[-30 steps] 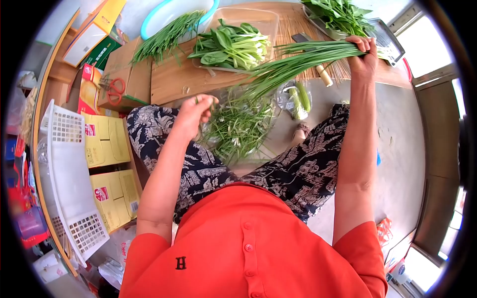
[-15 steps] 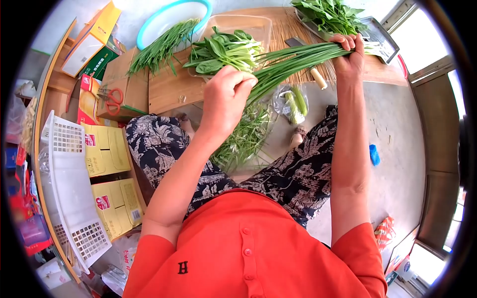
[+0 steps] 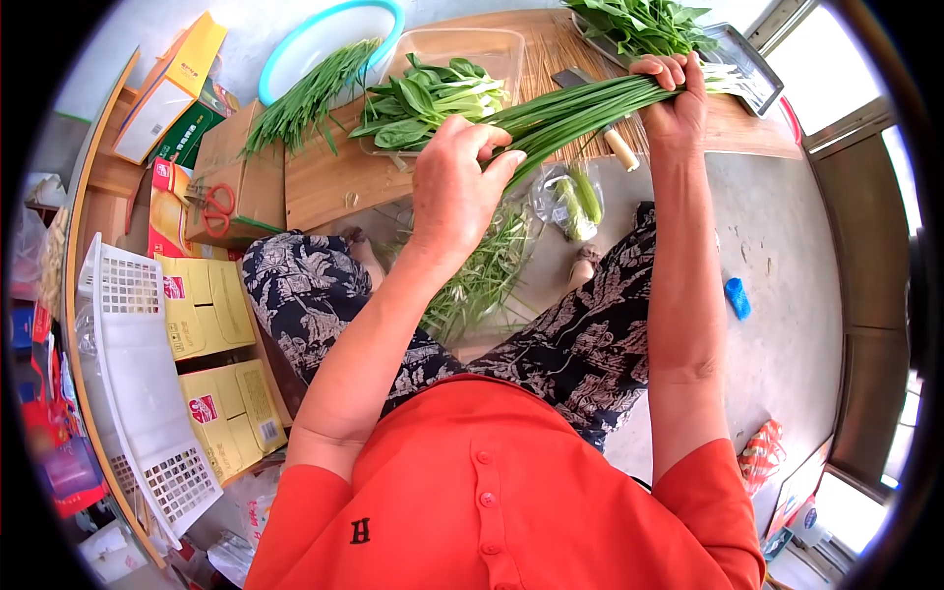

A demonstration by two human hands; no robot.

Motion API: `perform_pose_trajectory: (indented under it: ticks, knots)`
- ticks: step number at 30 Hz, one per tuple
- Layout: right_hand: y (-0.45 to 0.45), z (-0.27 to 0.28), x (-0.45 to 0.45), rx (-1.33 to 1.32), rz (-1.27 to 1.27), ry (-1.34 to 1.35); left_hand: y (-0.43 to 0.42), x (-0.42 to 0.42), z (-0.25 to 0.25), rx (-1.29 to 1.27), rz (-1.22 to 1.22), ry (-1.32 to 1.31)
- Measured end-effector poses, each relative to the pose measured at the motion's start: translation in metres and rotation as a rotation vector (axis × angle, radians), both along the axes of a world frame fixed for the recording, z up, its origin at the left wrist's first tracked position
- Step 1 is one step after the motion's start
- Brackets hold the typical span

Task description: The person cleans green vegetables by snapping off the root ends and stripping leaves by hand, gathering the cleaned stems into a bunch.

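My right hand (image 3: 675, 98) is closed around a long bunch of green chives (image 3: 580, 110) near its white stem ends, holding it up above the board's front edge. The leaves stretch left toward my left hand (image 3: 460, 177). There the thumb and forefinger stand apart at the leaf tips, the other fingers curled; nothing shows gripped between them. Leafy greens (image 3: 423, 103) with pale stalks fill a clear plastic tub (image 3: 506, 44) just beyond. Below the bunch, loose trimmed leaves (image 3: 482, 270) lie in a pile on the floor between my legs.
The wooden board (image 3: 329, 187) carries another chive bunch (image 3: 310, 96), a knife with a pale handle (image 3: 619, 147), and more greens (image 3: 644, 25) by a metal tray (image 3: 752, 74). A bagged vegetable (image 3: 575, 202) lies below. Scissors (image 3: 216, 208) and a white rack (image 3: 138, 364) are at left.
My left hand has shifted slightly right and its thumb and forefinger have parted from a pinch. My right hand still grips the chives, slightly farther left and higher.
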State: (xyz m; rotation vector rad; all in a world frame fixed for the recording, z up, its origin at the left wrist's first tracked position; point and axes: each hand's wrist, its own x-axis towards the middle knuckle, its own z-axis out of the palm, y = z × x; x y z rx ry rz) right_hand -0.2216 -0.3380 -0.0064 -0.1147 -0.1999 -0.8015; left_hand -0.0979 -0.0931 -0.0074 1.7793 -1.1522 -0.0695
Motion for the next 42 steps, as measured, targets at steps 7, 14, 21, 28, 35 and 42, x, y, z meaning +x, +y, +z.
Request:
perform_pose_trajectory:
  ticks: [7,14,21,28,35,42]
  knots:
    - [0.004,0.001,0.003,-0.024,-0.013,0.005,-0.002,0.0,0.001,-0.09,-0.035,0.102]
    - [-0.011,-0.012,0.0,0.008,-0.081,0.078,0.012,0.013,0.006,-0.425,-0.054,0.781]
    - [-0.019,-0.01,-0.007,0.015,-0.198,0.125,0.048,0.052,0.009,-0.12,-0.244,0.951]
    - [-0.014,-0.011,-0.002,0.021,-0.16,0.137,0.02,0.016,0.002,0.025,-0.152,0.287]
    - [-0.009,-0.01,0.002,0.019,-0.139,0.16,0.006,0.001,-0.002,0.075,-0.07,-0.176]
    - [-0.008,-0.011,0.002,0.014,-0.173,0.18,0.004,0.001,-0.008,-0.136,-0.119,0.199]
